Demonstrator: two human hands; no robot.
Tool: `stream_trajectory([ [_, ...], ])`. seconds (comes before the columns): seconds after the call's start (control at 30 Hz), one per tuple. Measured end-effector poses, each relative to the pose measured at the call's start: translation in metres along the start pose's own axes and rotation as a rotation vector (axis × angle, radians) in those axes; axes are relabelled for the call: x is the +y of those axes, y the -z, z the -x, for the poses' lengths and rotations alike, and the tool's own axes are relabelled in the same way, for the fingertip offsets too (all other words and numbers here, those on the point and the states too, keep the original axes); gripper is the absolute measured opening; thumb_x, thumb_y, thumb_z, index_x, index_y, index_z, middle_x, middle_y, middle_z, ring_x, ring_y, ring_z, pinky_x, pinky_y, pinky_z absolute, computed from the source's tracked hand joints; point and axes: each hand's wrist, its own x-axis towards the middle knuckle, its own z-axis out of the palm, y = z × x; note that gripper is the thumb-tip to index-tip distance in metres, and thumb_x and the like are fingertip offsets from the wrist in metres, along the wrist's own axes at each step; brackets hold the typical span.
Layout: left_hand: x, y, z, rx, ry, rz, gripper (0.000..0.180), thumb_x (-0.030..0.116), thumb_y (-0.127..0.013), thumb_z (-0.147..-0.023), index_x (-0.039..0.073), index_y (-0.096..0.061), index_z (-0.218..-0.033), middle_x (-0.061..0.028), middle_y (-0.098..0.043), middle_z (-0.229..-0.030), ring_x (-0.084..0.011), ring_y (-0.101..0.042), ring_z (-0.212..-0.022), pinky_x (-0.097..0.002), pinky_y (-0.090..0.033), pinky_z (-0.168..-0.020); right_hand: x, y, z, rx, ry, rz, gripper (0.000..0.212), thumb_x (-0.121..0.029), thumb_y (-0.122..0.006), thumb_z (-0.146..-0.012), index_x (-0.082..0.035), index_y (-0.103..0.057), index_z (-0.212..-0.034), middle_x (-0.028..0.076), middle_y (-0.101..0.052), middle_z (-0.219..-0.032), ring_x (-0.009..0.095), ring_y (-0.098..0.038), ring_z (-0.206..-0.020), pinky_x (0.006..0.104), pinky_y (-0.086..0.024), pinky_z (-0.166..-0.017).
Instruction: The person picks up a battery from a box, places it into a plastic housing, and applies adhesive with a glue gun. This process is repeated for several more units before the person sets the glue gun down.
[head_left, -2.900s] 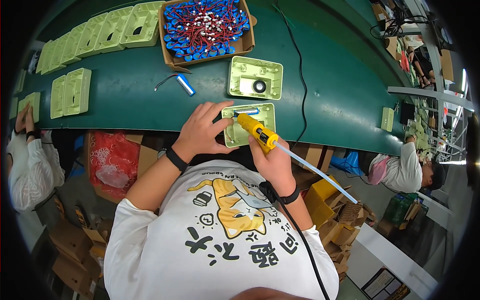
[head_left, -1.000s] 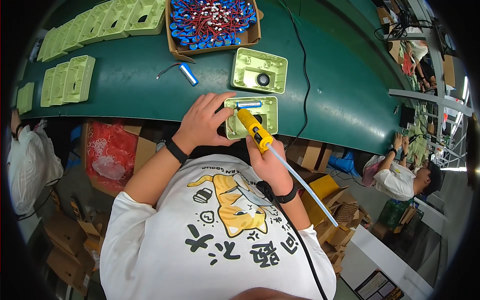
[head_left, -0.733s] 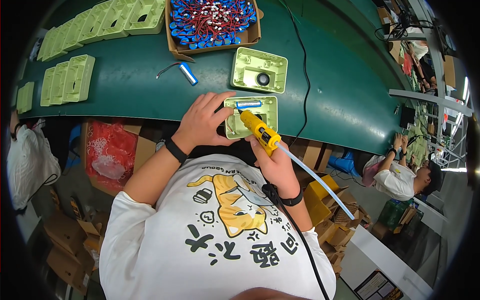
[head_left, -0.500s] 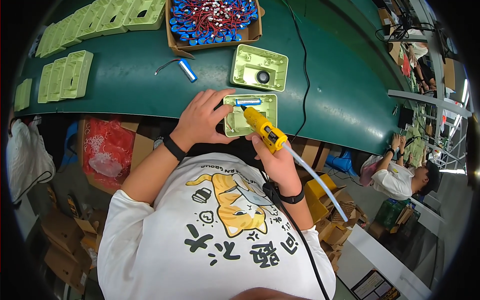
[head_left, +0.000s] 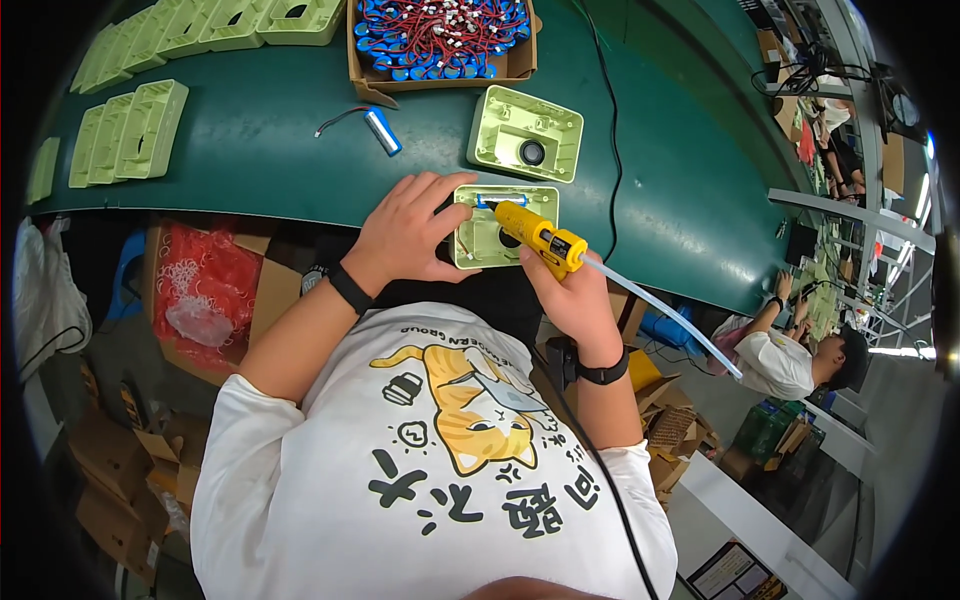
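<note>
My left hand grips the left side of a light green plastic housing at the table's near edge. Inside the housing, along its far wall, lies a blue battery. A yellow hot glue gun is in my right hand, its dark nozzle at the battery's left part. A pale glue stick sticks out of the gun's back end. Behind this housing stands another green housing with a round black part in it. A loose blue battery with thin leads lies to the left.
A cardboard box of wired blue batteries stands at the back. More green housings line the left side. A black cable crosses the green table. Below are a box with a red bag and, far right, another person.
The glue gun has swung flatter, its rear and my right hand shifting right. My left hand still holds the housing. The whole view has shifted slightly.
</note>
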Motion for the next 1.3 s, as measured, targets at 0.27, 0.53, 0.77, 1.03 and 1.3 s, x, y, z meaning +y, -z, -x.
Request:
stream_trajectory([
  [0.27, 0.001, 0.001, 0.001, 0.003, 0.004, 0.007, 0.066, 0.048, -0.101, -0.065, 0.010, -0.073, -0.112, -0.0106, -0.063, -0.157, -0.0345, -0.065, -0.121, -0.0476, -0.057, -0.102, -0.007, -0.008, -0.004, 0.028, 0.011, 0.098, 0.020, -0.017, -0.081, -0.103, 0.001, -0.081, -0.113, 0.021, -0.080, -0.098, 0.041, -0.076, -0.083, 0.0459, -0.060, -0.075],
  [0.53, 0.000, 0.000, 0.000, -0.002, 0.002, 0.007, 0.065, 0.047, -0.100, -0.065, 0.010, -0.073, -0.111, -0.0116, -0.064, -0.156, -0.0348, -0.065, -0.121, -0.0478, -0.057, -0.102, -0.016, -0.015, -0.005, 0.026, 0.032, 0.163, 0.018, -0.017, -0.081, -0.102, 0.001, -0.080, -0.106, 0.020, -0.076, -0.090, 0.044, -0.073, -0.078, 0.0480, -0.058, -0.070],
  [0.77, 0.000, 0.001, 0.000, 0.009, -0.005, 0.009, 0.065, 0.047, -0.101, -0.065, 0.010, -0.073, -0.111, -0.0115, -0.064, -0.156, -0.0348, -0.066, -0.120, -0.0477, -0.057, -0.101, -0.012, -0.019, 0.001, 0.052, 0.034, 0.249, 0.023, -0.019, -0.083, -0.104, 0.002, -0.083, -0.114, 0.015, -0.080, -0.084, 0.025, -0.073, -0.068, 0.0377, -0.058, -0.067],
  [1.03, 0.000, 0.000, -0.001, 0.023, -0.005, 0.001, 0.065, 0.048, -0.101, -0.065, 0.010, -0.072, -0.110, -0.0109, -0.064, -0.156, -0.0347, -0.066, -0.119, -0.0472, -0.057, -0.099, -0.014, -0.019, -0.001, 0.052, 0.005, 0.236, 0.023, -0.018, -0.084, -0.104, 0.003, -0.084, -0.113, 0.015, -0.080, -0.082, 0.026, -0.074, -0.067, 0.0375, -0.059, -0.066],
  [1.3, 0.002, 0.001, -0.001, 0.026, -0.005, 0.003, 0.064, 0.048, -0.101, -0.065, 0.010, -0.071, -0.107, -0.0110, -0.065, -0.155, -0.0347, -0.066, -0.117, -0.0469, -0.057, -0.098, -0.014, -0.022, 0.002, 0.102, 0.059, 0.236, 0.022, -0.017, -0.084, -0.103, 0.003, -0.083, -0.112, 0.016, -0.080, -0.083, 0.028, -0.076, -0.068, 0.0381, -0.059, -0.067],
])
